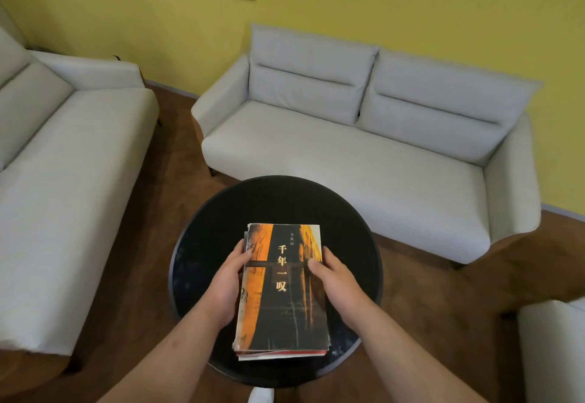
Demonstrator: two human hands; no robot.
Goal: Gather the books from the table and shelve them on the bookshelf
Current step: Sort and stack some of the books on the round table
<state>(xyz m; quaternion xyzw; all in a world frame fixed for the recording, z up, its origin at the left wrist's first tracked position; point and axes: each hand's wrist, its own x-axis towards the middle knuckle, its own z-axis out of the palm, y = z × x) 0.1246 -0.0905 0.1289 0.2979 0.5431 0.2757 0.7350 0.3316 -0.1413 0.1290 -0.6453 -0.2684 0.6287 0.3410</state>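
A stack of books [281, 301] is over the round black table [221, 231], topped by an orange and black cover with Chinese lettering. A red-edged book shows at the bottom of the stack. My left hand [226, 285] grips the stack's left side, thumb on the top cover. My right hand [337, 279] grips the right side, thumb on the cover too. Whether the stack rests on the table or is lifted off it I cannot tell. No bookshelf is in view.
A light grey two-seat sofa [348, 155] stands behind the table against the yellow wall. Another grey sofa [63, 155] runs along the left. A pale seat corner [554, 348] shows at the lower right. Brown wooden floor lies between them.
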